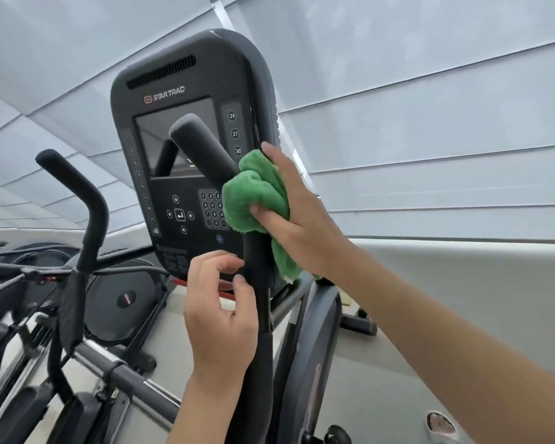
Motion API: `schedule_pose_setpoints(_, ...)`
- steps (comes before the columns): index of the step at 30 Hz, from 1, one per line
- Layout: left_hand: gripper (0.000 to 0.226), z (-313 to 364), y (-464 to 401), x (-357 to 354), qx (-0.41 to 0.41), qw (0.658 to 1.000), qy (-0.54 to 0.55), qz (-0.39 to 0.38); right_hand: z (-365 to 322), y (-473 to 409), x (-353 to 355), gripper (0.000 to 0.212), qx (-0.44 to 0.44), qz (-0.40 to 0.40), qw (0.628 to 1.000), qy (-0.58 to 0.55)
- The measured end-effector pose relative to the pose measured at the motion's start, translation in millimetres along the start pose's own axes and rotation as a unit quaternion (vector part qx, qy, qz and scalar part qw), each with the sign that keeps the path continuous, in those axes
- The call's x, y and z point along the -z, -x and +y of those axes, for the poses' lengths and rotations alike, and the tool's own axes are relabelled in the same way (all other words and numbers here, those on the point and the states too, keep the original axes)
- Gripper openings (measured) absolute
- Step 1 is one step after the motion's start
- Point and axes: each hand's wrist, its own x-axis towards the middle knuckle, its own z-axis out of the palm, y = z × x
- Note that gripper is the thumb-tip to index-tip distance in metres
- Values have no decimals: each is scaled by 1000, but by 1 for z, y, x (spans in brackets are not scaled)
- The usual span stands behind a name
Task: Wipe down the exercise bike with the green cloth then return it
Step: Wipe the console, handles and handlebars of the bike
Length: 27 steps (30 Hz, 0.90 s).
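One green cloth is bunched into a wad and wrapped around the near handlebar, just below its foam-covered top, at about the centre of the view. It is kept there by the right hand: fingers are closed over the cloth with the thumb pressed into its front, so cloth and bar are clamped together, probably so the wad can be slid along the bar for wiping. A loose tail of cloth hangs down at 6 o'clock from the hand, beside the bar.

The left hand is held at 7 o'clock from the cloth, just beside the lower bar. Its fingers are curled and half open, fingertips near or barely touching the bar; nothing is gripped. Likely it is placed to steady the bar, though contact cannot be confirmed.

One console marked STAR TRAC stands behind the bar, its screen and keypad partly hidden by it. One second handlebar rises at 9 o'clock, well apart and untouched. Further machines are seen at 8 o'clock; their number cannot be counted.

Count: one cloth, two hands, two handlebars, one console. Wiping is judged under way; return of the cloth is not yet done.
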Motion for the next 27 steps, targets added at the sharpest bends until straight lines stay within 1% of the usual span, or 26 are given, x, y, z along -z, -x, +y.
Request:
schedule_pose_setpoints(1,16,1,0,0,-1,1000,2,1,-10,-15,1,81,9,-3,1000,-2)
schedule_pose_setpoints(2,16,1,0,0,-1,1000,3,1,-20,-30,0,82,18,-8,1000,2)
schedule_pose_setpoints(3,16,1,0,0,-2,1000,3,-2,-30,-43,1,77,28,-16,999,7)
schedule_pose_setpoints(6,16,1,0,1,-7,1000,6,-8,-41,-62,-4,36,50,-41,998,-28)
schedule_pose_setpoints(7,16,1,0,1,-9,1000,6,-5,-39,-60,-6,30,44,-37,997,-43)
schedule_pose_setpoints(9,15,1,0,1,-12,1000,4,3,-32,-49,-11,31,29,-13,998,-56)
schedule_pose_setpoints(13,13,2,2,1,-26,999,6,23,-12,-15,-18,34,-15,17,1000,-21)
schedule_pose_setpoints(16,12,1,3,2,-61,998,1,32,-3,9,-28,46,-38,39,998,26)
schedule_pose_setpoints(17,12,1,3,2,-72,997,-1,34,-1,16,-31,47,-46,47,997,39)
schedule_pose_setpoints(19,12,3,4,3,-89,995,0,40,2,33,-35,40,-71,61,995,31)
schedule_pose_setpoints(21,12,3,5,4,-99,994,5,45,4,59,-38,34,-98,58,993,-1)
schedule_pose_setpoints(23,11,3,6,5,-98,994,11,45,3,87,-43,34,-112,43,993,-14)
schedule_pose_setpoints(25,10,2,6,6,-97,994,13,45,2,106,-46,35,-116,28,993,-12)
schedule_pose_setpoints(27,10,2,8,7,-96,994,22,47,0,111,-44,34,-123,22,992,13)
